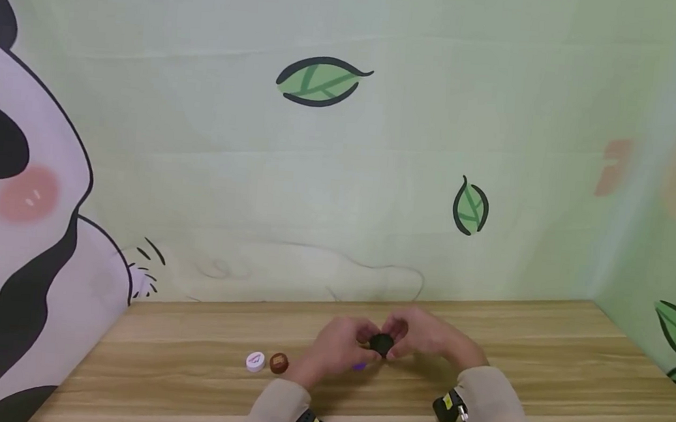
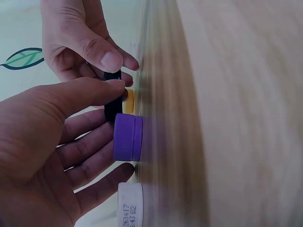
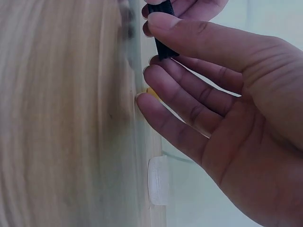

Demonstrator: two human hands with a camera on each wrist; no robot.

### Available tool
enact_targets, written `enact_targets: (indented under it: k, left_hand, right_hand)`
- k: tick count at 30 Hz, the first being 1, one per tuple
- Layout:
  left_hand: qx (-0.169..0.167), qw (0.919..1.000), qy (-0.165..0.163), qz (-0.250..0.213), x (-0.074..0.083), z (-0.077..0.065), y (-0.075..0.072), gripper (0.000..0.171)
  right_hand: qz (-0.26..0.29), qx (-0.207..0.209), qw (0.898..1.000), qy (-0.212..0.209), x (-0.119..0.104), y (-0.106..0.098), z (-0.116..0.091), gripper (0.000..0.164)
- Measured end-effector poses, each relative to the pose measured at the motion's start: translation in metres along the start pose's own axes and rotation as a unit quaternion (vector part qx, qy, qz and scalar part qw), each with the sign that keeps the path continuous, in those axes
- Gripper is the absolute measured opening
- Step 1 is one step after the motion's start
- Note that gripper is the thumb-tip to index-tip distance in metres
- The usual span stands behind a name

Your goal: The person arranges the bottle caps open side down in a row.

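Note:
A ridged black bottle cap [image 1: 381, 345] is held between both hands over the back middle of the table. My left hand [image 1: 337, 347] pinches its left side with thumb and fingers, and my right hand [image 1: 423, 335] grips the right side. In the left wrist view the cap's dark rim [image 2: 112, 108] stands edge-on under the left thumb. Beside the left fingers, a purple bottle cap [image 2: 128, 137] rests on the table. Beyond the fingers shows part of a yellow cap [image 2: 129, 101], mostly hidden in the head view.
On the wooden table [image 1: 540, 356], left of the hands, lie a white cap [image 1: 255, 361] with a printed top and a brown cap [image 1: 279, 363]. A whitish ridged cap [image 3: 158, 180] appears in the right wrist view. Behind the table hangs a leaf-printed backdrop [image 1: 229, 164].

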State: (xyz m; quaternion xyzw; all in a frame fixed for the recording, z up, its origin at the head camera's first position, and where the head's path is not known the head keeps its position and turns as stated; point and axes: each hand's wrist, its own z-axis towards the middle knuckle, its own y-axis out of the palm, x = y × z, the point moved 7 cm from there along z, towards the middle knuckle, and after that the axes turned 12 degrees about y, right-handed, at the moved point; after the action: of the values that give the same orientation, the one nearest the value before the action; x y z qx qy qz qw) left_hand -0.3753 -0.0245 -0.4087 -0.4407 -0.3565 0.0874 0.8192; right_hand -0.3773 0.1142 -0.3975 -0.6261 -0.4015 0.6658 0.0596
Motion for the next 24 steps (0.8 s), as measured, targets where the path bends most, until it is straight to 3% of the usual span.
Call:
enact_targets:
  k: [24]
  left_hand:
    - [-0.027, 0.9994, -0.002, 0.020, 0.0072, -0.0003, 0.0039, 0.030]
  right_hand:
    - [-0.047, -0.001, 0.998, 0.042, 0.0082, 0.0044, 0.0006, 0.035]
